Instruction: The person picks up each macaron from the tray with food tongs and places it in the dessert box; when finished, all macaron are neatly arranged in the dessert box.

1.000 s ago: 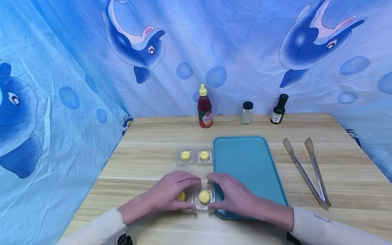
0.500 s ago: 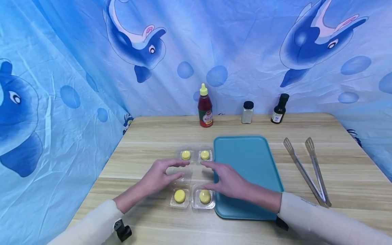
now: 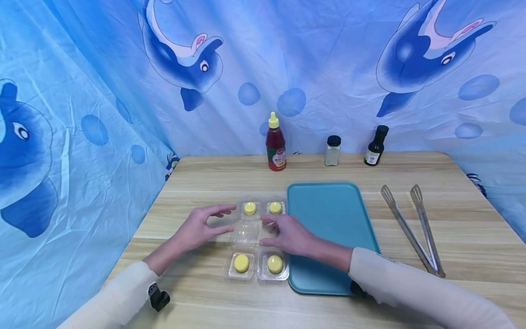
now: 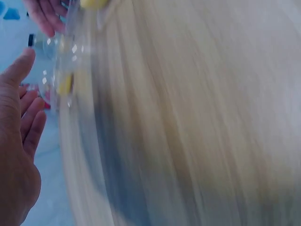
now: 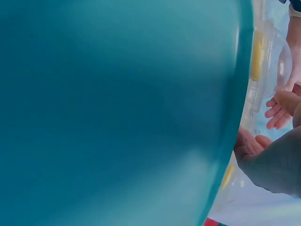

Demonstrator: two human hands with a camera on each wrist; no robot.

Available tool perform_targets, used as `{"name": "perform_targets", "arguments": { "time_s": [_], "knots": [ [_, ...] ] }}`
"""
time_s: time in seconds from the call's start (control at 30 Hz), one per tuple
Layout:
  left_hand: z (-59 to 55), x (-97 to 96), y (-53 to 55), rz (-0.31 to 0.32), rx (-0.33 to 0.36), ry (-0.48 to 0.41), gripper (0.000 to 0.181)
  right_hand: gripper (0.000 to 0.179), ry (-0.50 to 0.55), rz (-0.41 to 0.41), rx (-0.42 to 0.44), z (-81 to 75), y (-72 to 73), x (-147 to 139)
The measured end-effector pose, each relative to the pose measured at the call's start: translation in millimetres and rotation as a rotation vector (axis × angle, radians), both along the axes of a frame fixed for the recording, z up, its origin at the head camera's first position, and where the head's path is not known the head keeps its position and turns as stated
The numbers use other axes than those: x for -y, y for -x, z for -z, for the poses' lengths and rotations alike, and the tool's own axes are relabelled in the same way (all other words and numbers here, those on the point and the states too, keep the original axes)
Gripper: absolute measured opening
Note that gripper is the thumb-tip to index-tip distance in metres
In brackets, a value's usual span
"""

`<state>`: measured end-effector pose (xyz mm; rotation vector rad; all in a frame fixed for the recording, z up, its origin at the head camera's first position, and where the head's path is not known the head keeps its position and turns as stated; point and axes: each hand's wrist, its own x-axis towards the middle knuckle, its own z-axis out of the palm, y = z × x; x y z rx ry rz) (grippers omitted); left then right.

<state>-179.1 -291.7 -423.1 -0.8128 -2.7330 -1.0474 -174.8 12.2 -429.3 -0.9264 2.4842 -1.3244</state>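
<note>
My left hand [image 3: 201,228] hovers left of the clear plastic boxes, fingers spread from the thumb and holding nothing. Beside the open clear lid [image 3: 245,234] of the front-left box, my right hand [image 3: 287,234] reaches over the tray's left edge, its fingers loosely bent around nothing. In the front-left box lies a round yellow cake [image 3: 241,263], uncovered. The front-right box [image 3: 261,275] has a domed lid over a similar yellow cake. Two more boxes, each with a yellow cake [image 3: 249,208], stand behind. The left wrist view shows the left palm [image 4: 16,117] near the boxes.
A teal tray [image 3: 328,210] lies right of the boxes, and metal tongs [image 3: 415,237] lie spread beyond it. Along the back stand a red sauce bottle [image 3: 276,146], a small black-capped jar [image 3: 332,153] and a dark bottle [image 3: 374,148]. A patterned blue cloth [image 3: 328,68] hangs behind the table.
Both hands have left the front-right box and moved up and away from me. The left hand has also shifted left, uncovering the front-left box and its raised lid.
</note>
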Motion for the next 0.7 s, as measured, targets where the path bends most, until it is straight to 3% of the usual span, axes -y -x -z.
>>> {"name": "perform_targets", "arguments": {
  "time_s": [0.3,0.47,0.7],
  "knots": [
    [7.2,11.5,2.8,0.074,0.124,0.027,0.070,0.058,0.019,0.050,0.053,5.6,5.8,11.8],
    [9.3,11.7,1.1,0.074,0.209,-0.009,0.070,0.054,0.038,0.071,0.079,6.6,7.6,18.7],
    [11.8,10.7,-0.8,0.057,0.306,-0.060,0.063,0.050,0.094,0.123,0.234,5.8,9.5,25.7]
  ]
}}
